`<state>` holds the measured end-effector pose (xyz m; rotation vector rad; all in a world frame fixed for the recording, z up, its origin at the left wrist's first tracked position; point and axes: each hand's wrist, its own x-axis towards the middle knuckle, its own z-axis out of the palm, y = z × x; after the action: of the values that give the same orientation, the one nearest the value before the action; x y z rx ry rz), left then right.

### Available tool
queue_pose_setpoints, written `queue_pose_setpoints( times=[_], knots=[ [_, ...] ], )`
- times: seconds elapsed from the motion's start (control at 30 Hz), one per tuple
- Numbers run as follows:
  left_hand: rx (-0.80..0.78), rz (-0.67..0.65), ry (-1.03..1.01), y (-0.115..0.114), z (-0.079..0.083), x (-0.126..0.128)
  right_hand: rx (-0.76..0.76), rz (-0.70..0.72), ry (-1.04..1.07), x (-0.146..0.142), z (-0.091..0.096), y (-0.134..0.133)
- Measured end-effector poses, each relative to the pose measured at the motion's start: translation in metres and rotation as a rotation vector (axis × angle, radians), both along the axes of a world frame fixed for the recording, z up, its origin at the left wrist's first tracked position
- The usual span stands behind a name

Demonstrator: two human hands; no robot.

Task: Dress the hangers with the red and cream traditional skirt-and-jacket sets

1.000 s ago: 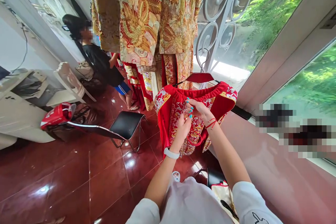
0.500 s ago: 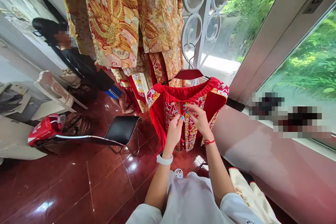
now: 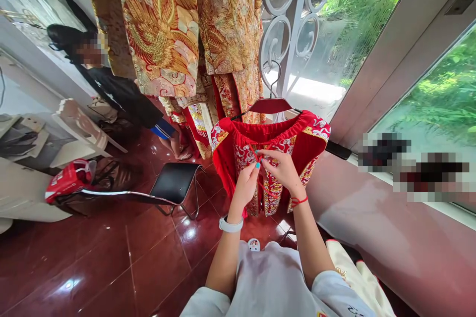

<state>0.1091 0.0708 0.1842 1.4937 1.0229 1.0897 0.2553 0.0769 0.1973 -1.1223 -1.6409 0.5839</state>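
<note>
A red embroidered jacket [image 3: 310, 146] with gold and silver stitching hangs from a dark red hanger [image 3: 270, 105] in front of me. At its front opening, just below the gathered neckline, both my hands are pinched close together around a thin red cord [image 3: 267, 189]. My left hand [image 3: 245, 183] has its thumb and fingertips closed on the cord. Slightly higher and to the right, my right hand [image 3: 282, 171] pinches it too, fingers bent over the chest of the jacket. The exact loop or knot between the fingertips is too small to make out.
Gold embroidered garments [image 3: 159, 29] hang behind the jacket, beside a white scrolled metal grille [image 3: 290, 25]. A black chair [image 3: 174, 182] stands at left, near a red bag [image 3: 69, 181]. Another person in black [image 3: 119, 94] is further back. A cream garment [image 3: 357, 277] lies at lower right.
My right fingertips have shifted a little left and closed in nearer the left ones. A length of red cord now shows hanging below the fingers. The view has moved slightly.
</note>
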Motion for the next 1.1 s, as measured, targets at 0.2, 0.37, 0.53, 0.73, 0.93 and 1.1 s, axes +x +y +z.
queue_pose_setpoints(
  times=[0.2, 0.37, 0.53, 0.73, 0.93, 1.1],
  knots=[
    [0.020, -0.028, 0.001, 0.006, -0.002, -0.001, -0.145, 0.098, 0.072, 0.011, 0.007, -0.001],
    [0.003, -0.087, -0.050, 0.007, -0.001, 0.003, -0.212, 0.216, 0.175, 0.021, 0.003, 0.002],
    [0.008, -0.108, -0.043, 0.010, -0.004, 0.006, -0.245, 0.258, 0.275, 0.023, -0.003, 0.007],
    [0.052, -0.010, 0.063, 0.010, -0.007, 0.003, -0.219, 0.188, 0.312, 0.022, -0.005, 0.011],
    [0.108, 0.001, 0.076, 0.007, -0.003, 0.001, -0.226, 0.216, 0.359, 0.019, -0.003, 0.010],
    [0.231, 0.070, 0.152, 0.007, -0.001, -0.004, -0.223, 0.208, 0.318, 0.019, 0.000, 0.009]
  ],
)
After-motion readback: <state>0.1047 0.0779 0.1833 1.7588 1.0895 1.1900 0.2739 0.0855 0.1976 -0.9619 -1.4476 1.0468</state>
